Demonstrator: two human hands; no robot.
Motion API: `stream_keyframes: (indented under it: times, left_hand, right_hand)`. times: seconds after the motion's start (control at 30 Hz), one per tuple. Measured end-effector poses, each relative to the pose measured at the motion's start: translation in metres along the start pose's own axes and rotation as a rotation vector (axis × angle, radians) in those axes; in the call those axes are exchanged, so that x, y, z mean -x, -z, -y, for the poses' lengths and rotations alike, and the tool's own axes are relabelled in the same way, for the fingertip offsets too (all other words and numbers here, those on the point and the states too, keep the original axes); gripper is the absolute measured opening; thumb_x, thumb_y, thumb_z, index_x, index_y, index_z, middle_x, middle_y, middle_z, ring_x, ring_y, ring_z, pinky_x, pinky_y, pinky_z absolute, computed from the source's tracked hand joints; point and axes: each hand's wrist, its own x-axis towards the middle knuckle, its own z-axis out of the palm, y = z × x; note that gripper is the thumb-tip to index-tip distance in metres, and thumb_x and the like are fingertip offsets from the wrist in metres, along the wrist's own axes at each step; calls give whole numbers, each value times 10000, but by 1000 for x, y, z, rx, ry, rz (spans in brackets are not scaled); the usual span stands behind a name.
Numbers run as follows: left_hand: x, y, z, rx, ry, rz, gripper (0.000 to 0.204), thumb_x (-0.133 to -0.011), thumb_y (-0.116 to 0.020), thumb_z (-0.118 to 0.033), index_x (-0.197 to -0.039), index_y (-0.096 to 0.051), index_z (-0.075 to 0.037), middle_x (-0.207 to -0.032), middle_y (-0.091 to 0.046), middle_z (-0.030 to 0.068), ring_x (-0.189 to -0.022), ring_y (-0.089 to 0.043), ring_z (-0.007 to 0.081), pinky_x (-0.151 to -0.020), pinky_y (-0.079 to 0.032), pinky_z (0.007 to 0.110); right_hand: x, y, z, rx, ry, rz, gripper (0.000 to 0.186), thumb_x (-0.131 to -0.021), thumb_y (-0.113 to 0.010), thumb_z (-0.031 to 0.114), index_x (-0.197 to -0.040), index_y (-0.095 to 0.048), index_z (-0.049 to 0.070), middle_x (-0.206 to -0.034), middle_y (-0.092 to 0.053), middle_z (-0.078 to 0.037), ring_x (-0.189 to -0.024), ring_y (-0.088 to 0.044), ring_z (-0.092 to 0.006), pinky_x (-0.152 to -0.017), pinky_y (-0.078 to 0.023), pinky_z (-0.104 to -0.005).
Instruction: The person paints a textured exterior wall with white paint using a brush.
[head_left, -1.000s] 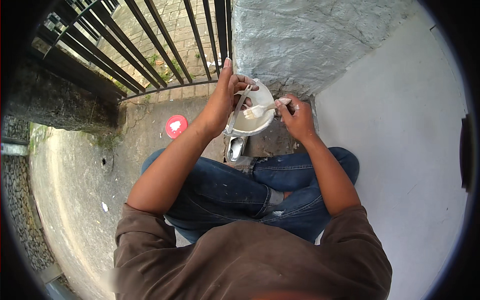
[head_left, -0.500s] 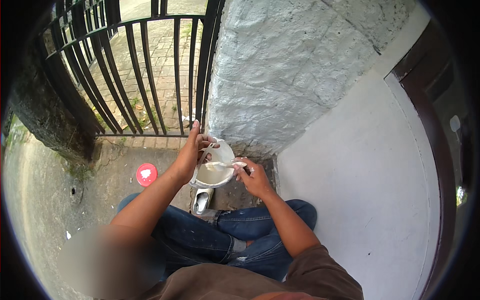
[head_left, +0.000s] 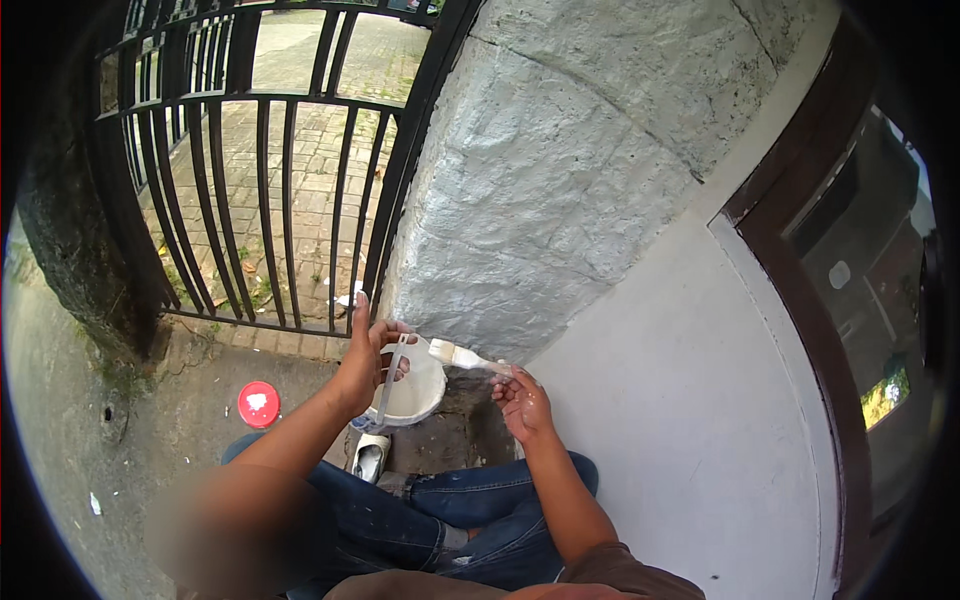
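My left hand (head_left: pixel 367 368) grips a white bucket (head_left: pixel 428 392) at its left side, with the fingers curled at the rim by the pale strap-like handle and the thumb pointing up. Whitish paint coats the inside of the bucket. Between the thumb and fingers of my right hand (head_left: pixel 524 404) is a paintbrush (head_left: pixel 467 357), held by its handle and almost level. Its white-coated bristles point left, above the right side of the bucket's rim and close to the rough white wall (head_left: pixel 530 200). Specks of paint dot my right fingers.
A red lid (head_left: pixel 259 404) with white paint on it lies on the concrete floor, left of my bent knees. Near the bucket is a pale shoe (head_left: pixel 370 457). A black metal gate (head_left: pixel 262 210) stands ahead on the left, and a smooth pale wall (head_left: pixel 690 400) runs along my right.
The paintbrush has come up out of the bucket and moved right with my right hand. The view has tilted upward, showing more of the wall and gate.
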Motion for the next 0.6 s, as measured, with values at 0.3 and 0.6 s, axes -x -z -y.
stream_keyframes:
  times: [0.3,0.6]
  left_hand:
    - [3,-3,-11,-16,-120,15,1041,-903,-92,-914,-1242,-573,-55,-1156,-627,66,-797,-496,146,-788,-396,304]
    - [-3,-8,1,-26,-25,32,1049,-861,-143,-959,-1213,-561,-64,-1151,-619,69,-802,-528,158,-781,-416,325]
  right_hand:
    - [-1,-66,90,-219,219,-64,268,-1023,-641,209,-1139,-598,-29,-982,-674,-144,-804,-620,-168,-761,-552,-291]
    - [1,-152,228,-222,646,157,324,-1009,-655,150,-1222,-565,-77,-1075,-680,-182,-885,-671,-200,-817,-576,-305]
